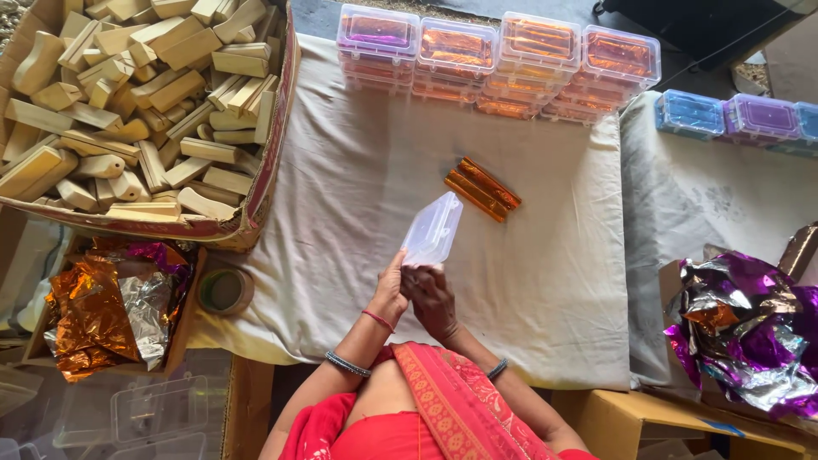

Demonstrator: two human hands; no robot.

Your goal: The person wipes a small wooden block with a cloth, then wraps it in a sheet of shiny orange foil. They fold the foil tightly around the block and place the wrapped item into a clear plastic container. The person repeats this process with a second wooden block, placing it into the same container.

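- Hands meet at lower centre of the frame: the left hand [390, 294] and right hand [430, 300] are pressed close together, both pinching the lower end of one clear plastic box [433, 228].
- Both forearms rise from the bottom edge and converge; fingers point toward the top of the frame.
- The box is tilted, its long axis running from lower left to upper right, its free end aimed at the upper right, above the beige cloth [358, 170].
- Three foil-wrapped orange sticks [482, 188] lie side by side just right of the box, slanting from upper left to lower right.
- Four stacks of filled lidded boxes [498, 60] line the top edge.
- One cardboard carton of wooden blocks [136, 102], too many to count, fills the upper left.
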